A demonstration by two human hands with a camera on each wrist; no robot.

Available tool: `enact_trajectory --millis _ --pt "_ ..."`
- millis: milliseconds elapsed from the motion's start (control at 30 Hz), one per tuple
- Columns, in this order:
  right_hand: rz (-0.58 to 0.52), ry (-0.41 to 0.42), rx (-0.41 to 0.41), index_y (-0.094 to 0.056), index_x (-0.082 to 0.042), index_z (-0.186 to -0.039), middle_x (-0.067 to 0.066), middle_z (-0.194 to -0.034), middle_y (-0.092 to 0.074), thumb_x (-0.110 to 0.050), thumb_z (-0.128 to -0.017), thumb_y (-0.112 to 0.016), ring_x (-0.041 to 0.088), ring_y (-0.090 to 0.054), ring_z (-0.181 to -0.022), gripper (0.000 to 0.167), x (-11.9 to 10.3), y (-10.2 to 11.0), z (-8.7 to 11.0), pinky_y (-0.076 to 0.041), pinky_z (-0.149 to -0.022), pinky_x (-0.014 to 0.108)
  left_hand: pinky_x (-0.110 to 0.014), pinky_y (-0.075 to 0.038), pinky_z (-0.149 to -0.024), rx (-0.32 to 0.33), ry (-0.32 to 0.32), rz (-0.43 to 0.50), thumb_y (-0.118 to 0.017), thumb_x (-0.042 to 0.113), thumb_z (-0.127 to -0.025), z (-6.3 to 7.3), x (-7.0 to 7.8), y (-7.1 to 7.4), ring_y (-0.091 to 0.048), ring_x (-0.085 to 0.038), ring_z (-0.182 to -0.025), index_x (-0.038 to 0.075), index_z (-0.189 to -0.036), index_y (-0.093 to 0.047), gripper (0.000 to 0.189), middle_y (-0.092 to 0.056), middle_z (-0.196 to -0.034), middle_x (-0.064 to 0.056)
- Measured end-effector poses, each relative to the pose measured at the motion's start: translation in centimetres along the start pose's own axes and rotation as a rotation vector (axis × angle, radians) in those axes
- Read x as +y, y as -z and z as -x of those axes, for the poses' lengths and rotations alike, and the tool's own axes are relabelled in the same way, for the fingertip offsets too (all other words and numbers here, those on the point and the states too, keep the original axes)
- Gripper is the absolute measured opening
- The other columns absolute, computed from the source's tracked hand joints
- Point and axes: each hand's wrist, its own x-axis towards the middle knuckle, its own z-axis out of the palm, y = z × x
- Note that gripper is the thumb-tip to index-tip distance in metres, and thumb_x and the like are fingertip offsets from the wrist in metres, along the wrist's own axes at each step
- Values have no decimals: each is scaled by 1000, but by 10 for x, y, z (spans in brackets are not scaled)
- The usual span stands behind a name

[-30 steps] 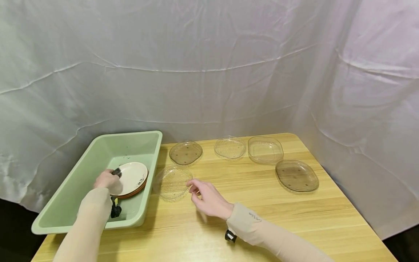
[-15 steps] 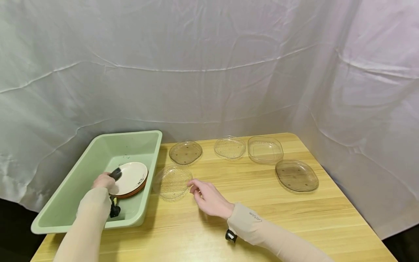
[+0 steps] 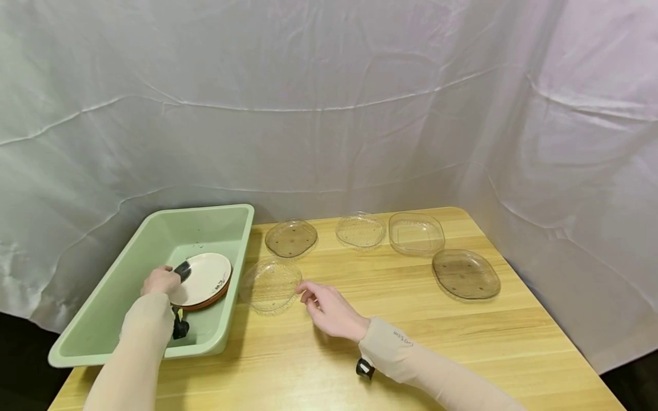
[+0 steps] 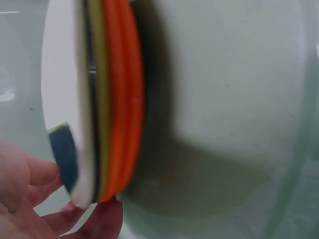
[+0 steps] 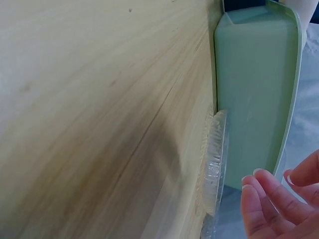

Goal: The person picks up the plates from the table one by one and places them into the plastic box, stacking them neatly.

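My left hand [image 3: 160, 281] is in the green basin [image 3: 241, 228], at the left edge of a stack of plates. The top white plate [image 3: 205, 277] has a dark patch [image 4: 65, 154] and small dark marks. Under it in the left wrist view show a yellowish rim [image 4: 101, 99] and orange rims [image 4: 122, 99]. My fingertips are right at the stack's rim, thumb beside the dark patch, fingers loosely bent. My right hand [image 3: 331, 311] hovers over the table with loosely curled fingers and holds nothing. Its fingertips are close to a clear ribbed plate [image 3: 272, 285].
On the wooden table [image 3: 370, 297] lie a brownish transparent plate [image 3: 292, 238], a clear plate [image 3: 361, 231], a clear square-cornered dish [image 3: 416, 234] and another brownish plate [image 3: 465, 274]. A grey curtain [image 3: 308, 114] hangs behind. The basin stands at the table's left.
My left hand has drawn back slightly to the left, uncovering more of the white plate's dark patch. The plate stack stays in place. My right hand has shifted very slightly right.
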Motion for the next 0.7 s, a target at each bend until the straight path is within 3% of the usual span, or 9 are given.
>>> enact_trajectory --millis 133,300,533,700 --pt "-56 -56 -12 -58 -1 -130 15 -113 -70 -1 -98 -47 24 -69 -101 34 4 3 1 -58 -93 31 -63 -37 -113 48 -41 48 -28 19 -97 5 7 4 -36 -58 -136 -5 -155 -26 63 -31 -154 -37" --pt "-96 -104 -5 -57 1 -130 17 -113 -70 -3 -97 -47 25 -68 -101 34 11 15 4 -58 -95 38 -66 -36 -112 113 -137 49 -23 26 -102 7 23 8 -35 -56 -138 -4 -156 -26 61 -31 -156 -35" --pt "-98 -161 18 -57 1 -129 19 -115 -68 -4 -97 -48 27 -67 -103 34 24 38 8 -56 -97 45 -66 -38 -108 212 -309 47 -27 26 -104 25 70 17 -42 -53 -134 -3 -154 -31 58 -42 -148 -36" --pt "-106 -174 47 -58 3 -126 22 -112 -69 -2 -96 -49 28 -67 -101 32 37 58 10 -57 -92 40 -66 -36 -110 281 -449 58 -34 26 -104 43 109 19 -43 -51 -134 0 -153 -36 55 -44 -148 -34"
